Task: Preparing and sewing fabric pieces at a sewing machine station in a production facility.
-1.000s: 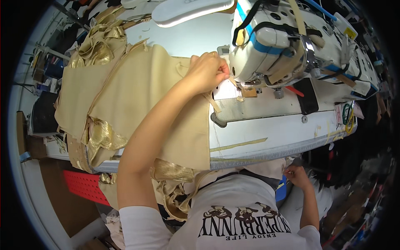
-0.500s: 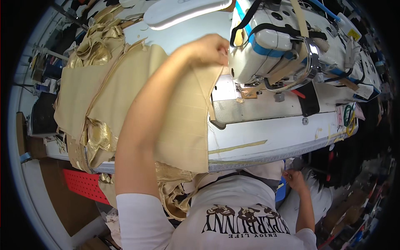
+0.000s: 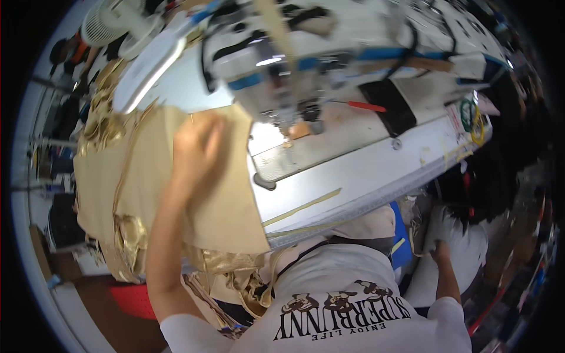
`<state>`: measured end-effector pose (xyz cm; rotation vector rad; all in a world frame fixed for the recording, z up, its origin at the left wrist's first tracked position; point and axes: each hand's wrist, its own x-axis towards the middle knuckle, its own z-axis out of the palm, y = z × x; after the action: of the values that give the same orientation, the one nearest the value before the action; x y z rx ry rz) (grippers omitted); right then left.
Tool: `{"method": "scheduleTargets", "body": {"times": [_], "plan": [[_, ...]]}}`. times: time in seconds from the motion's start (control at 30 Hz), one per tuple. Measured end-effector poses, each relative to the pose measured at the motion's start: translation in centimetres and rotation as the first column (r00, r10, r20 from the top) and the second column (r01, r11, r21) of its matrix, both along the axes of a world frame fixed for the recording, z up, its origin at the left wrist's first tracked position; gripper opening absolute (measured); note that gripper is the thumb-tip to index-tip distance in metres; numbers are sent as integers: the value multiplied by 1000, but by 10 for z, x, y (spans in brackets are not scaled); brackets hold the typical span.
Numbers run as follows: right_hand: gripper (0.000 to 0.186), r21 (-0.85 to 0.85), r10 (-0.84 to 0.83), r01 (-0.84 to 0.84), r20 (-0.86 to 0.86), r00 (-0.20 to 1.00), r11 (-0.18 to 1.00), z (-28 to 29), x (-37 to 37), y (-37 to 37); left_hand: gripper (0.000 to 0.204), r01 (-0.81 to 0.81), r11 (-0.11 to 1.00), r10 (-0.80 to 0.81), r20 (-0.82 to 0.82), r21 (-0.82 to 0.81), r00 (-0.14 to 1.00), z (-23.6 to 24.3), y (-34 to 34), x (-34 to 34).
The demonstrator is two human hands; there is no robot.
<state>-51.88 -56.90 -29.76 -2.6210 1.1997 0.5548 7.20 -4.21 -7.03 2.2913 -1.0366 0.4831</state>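
My left hand (image 3: 200,138), smeared by motion, rests over a large beige fabric piece (image 3: 226,212) left of the sewing machine's needle area (image 3: 282,129); its fingers look bent, but whether they grip the cloth is unclear. More beige and shiny gold cloth (image 3: 106,132) lies bunched at the left and hangs over the table's near edge. My right hand (image 3: 440,252) is low at my right side, beside a pale rounded bulky object (image 3: 447,226); its fingers are too blurred and dark to make out.
A white oblong lamp (image 3: 147,73) and a white fan (image 3: 109,20) are at the back left. A black flat object (image 3: 388,106), a red-handled tool (image 3: 368,106) and coiled cords (image 3: 474,126) lie at the right of the white table (image 3: 312,170). A red perforated panel (image 3: 132,300) is below left.
The view has turned, shifting and tilting the machine in the picture. My left hand has come down and left from beside the machine head onto the fabric. My right hand has dropped slightly.
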Motion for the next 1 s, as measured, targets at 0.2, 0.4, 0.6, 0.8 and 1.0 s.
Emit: {"method": "scheduleTargets", "body": {"times": [0.2,0.4,0.6,0.8,1.0], "plan": [[15,-200,256,-214,218,942,956,70,112,24,25,555,832,-552,-106,-5,827,12,-77,-115],[19,-306,515,-454,720,465,837,171,241,87,39,654,745,-661,10,133,750,-11,-191,-123],[30,-349,587,-521,698,410,779,215,279,94,36,610,777,-621,31,158,783,-33,-242,-114],[30,-157,385,-432,768,512,888,253,311,89,25,658,748,-657,-45,84,752,-3,-224,-122],[22,-384,485,-368,842,237,847,306,337,81,29,609,792,-577,270,-44,771,117,-205,-117]]}}
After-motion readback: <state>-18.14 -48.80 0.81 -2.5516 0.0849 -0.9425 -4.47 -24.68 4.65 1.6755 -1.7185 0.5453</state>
